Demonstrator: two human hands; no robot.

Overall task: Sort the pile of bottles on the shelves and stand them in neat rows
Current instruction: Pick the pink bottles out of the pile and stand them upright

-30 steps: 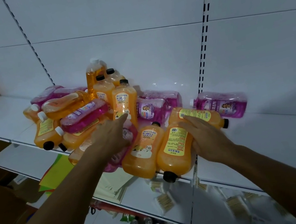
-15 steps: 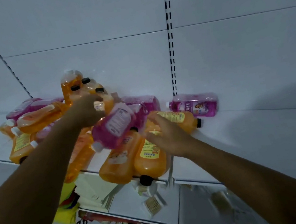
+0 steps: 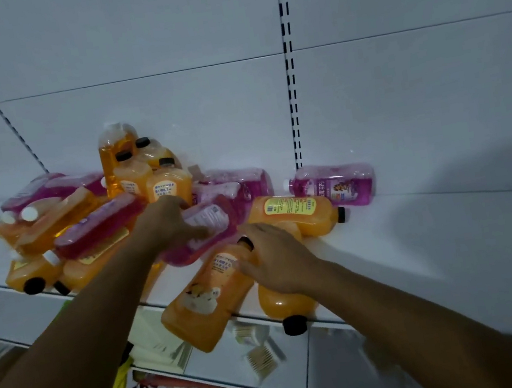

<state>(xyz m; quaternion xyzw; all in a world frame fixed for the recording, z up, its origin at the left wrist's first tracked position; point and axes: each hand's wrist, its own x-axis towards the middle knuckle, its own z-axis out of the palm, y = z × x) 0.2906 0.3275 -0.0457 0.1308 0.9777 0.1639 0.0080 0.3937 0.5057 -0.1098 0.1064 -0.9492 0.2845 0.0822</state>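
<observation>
The sorting has barely begun. Most bottles lie jumbled in a pile (image 3: 92, 226) on the shelf (image 3: 440, 241), orange and pink mixed, many on their sides. Only a few orange bottles (image 3: 151, 173) stand upright at the back wall, loosely grouped and not a clean row. The left hand (image 3: 169, 224) grips a pink bottle (image 3: 207, 231), tilted above the heap. The right hand (image 3: 278, 260) rests with curled fingers on an orange bottle (image 3: 207, 298) that overhangs the shelf edge. One pink bottle (image 3: 333, 185) lies apart to the right. By my judgement nearly everything remains: separating colours, standing each bottle, aligning rows.
</observation>
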